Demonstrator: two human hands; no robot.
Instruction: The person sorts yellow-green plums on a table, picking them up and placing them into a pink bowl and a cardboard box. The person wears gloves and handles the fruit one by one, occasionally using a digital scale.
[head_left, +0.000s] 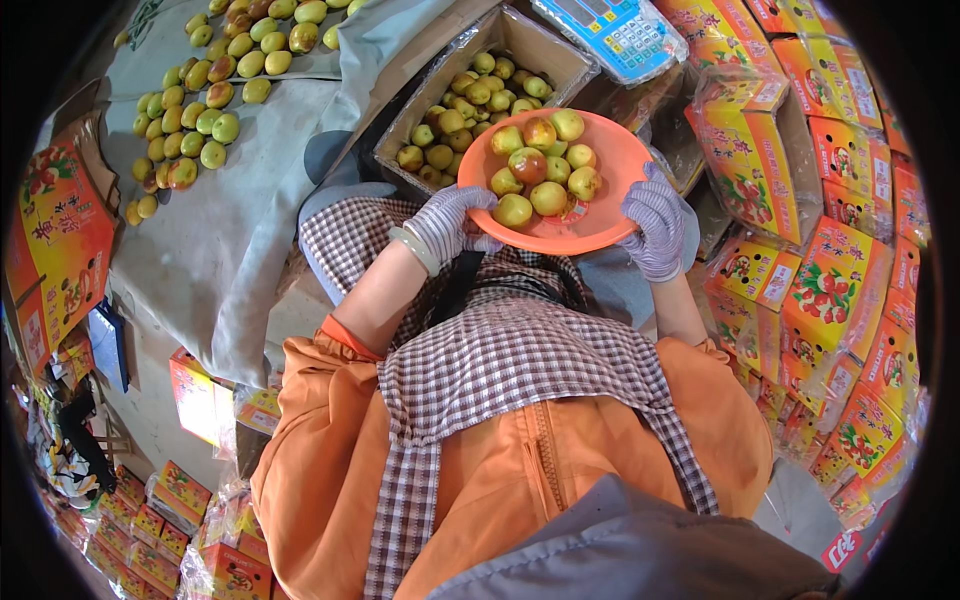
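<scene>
My left hand (448, 219), in a striped knit glove, grips the near left rim of an orange plastic basin (616, 176). My right hand (654, 219), gloved alike, holds the basin's right rim. Several green-yellow jujubes (549, 198), some with brown-red patches, lie in the basin, mostly left of its middle. The basin is above my lap and covers the near right corner of an open cardboard box (521, 36). More jujubes (480, 91) partly fill this plastic-lined box; those behind the basin are hidden.
Loose jujubes (214, 120) are spread on a grey-green cloth (225, 255) at the left. A plastic-wrapped digital scale (630, 37) stands beyond the box. Stacked printed cartons (832, 285) line the right side, with an open carton (757, 150) in front. Another printed carton (60, 240) is far left.
</scene>
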